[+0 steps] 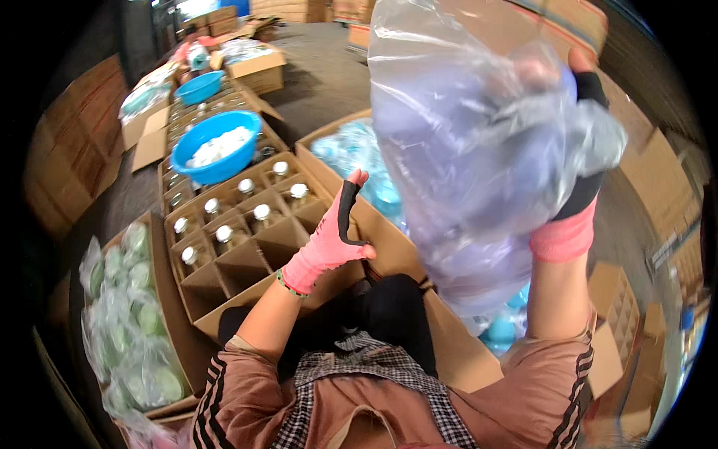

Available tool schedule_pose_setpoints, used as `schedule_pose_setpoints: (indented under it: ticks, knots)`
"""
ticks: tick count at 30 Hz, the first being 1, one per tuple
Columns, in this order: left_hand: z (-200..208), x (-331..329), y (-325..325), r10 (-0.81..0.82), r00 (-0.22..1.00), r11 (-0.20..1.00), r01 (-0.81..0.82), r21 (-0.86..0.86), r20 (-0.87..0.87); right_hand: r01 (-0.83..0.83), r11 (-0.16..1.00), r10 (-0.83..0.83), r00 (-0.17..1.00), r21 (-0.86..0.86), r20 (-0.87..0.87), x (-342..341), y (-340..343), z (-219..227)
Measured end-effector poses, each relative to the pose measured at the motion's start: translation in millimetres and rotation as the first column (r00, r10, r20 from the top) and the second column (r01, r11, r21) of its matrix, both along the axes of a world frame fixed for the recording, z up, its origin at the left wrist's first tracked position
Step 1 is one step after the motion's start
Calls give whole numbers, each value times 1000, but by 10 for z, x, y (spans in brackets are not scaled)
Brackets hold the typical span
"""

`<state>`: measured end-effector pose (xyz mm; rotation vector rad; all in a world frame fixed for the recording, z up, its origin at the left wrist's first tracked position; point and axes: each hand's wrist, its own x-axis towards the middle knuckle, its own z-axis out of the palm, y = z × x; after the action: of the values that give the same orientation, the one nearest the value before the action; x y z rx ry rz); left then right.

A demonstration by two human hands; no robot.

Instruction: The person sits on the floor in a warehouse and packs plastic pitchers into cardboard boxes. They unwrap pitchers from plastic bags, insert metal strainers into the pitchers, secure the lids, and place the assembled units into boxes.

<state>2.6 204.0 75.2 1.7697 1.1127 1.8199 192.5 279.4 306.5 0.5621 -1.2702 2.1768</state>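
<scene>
A big clear plastic bag (479, 150) full of purple-blue items hangs raised on my right side; blur hides what the items are. My right hand (587, 172), in a pink and black glove with bare fingertips, grips it, its fingers partly behind the plastic. My left hand (333, 239), gloved the same way, is held in the air with thumb and fingers apart and nothing in it. Below and beyond it stands a divided cardboard box (239, 280), where several glass bottles with white caps (224, 233) fill some cells and the front cells hold none.
A blue basin (250, 153) of white caps rests on the boxes ahead, another blue basin (200, 87) farther off. A carton (168, 314) of bagged green items stands at left. Bagged light-blue items (359, 157) fill a carton beside the raised bag. More cartons (254, 71) stand around.
</scene>
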Motion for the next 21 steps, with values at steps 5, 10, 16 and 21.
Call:
schedule_pose_setpoints:
  ticks: [5,10,16,21]
  knots:
    - [-81,-761,-1015,89,982,994,-76,-82,166,-235,960,259,950,-149,172,-967,-902,-192]
    - [-339,-1090,-2000,285,914,947,-222,-231,287,-290,857,431,856,-425,286,-1417,-1515,-479]
    - [-401,-751,-2832,428,895,879,-380,-289,125,-233,841,447,808,-488,384,-1516,-1735,-792]
    - [-1408,-576,-3053,620,595,572,-789,-224,-512,-399,693,689,614,-601,386,-1700,-1799,-1189]
